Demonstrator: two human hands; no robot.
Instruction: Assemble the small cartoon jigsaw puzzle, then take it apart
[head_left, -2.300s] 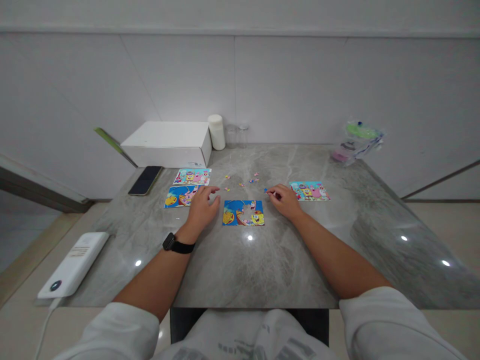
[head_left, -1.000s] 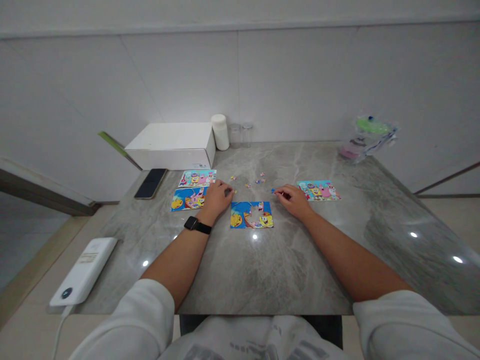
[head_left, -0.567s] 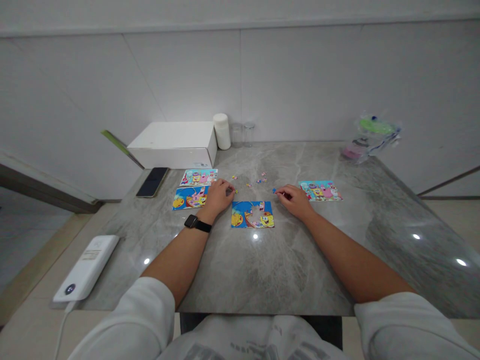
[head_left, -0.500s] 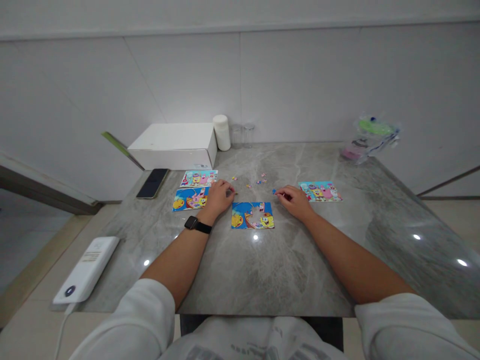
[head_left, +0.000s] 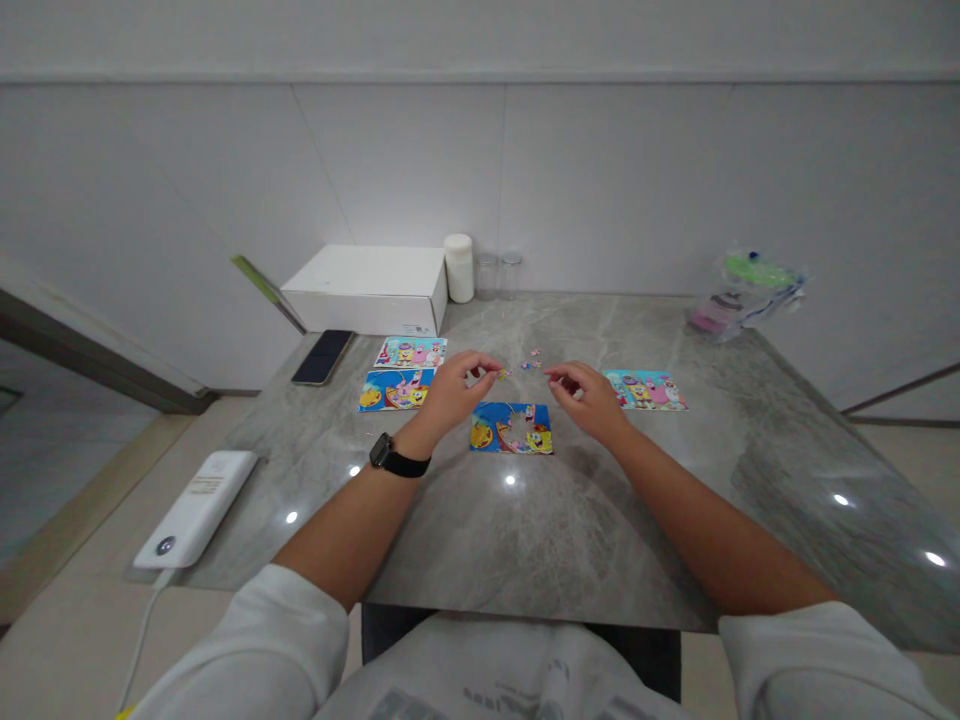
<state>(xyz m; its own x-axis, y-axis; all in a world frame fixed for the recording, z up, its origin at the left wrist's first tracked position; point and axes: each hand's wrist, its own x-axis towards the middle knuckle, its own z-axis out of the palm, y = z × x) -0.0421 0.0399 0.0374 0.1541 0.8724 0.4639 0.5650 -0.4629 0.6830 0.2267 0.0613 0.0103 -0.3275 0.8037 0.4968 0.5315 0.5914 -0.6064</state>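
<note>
A small puzzle picture (head_left: 481, 430) with an irregular gap right of its middle lies in front of my hands. My left hand (head_left: 461, 388) is above its upper left, thumb and forefinger pinched beside a loose yellowish piece (head_left: 505, 374); whatever is between the fingertips is too small to make out. Right of the loose pieces, my right hand (head_left: 589, 398) has its thumb and forefinger close together, their contents unclear. Several loose pieces (head_left: 526, 366) lie between the hands. Two more pictures, one light blue (head_left: 411, 352) and one dark blue (head_left: 394, 390), sit left; another (head_left: 651, 390) lies right.
On the grey table (head_left: 525, 540) stand a white box (head_left: 367, 275), a white bottle (head_left: 459, 268) and two clear glasses (head_left: 511, 275). A phone (head_left: 323, 357) and a white power bank (head_left: 196, 510) with a cable are left. A plastic bag (head_left: 742, 295) is at the back right.
My left hand has moved right and slightly forward to the loose pieces. The blue piece seen at my right fingertips is no longer visible. The view has shifted slightly.
</note>
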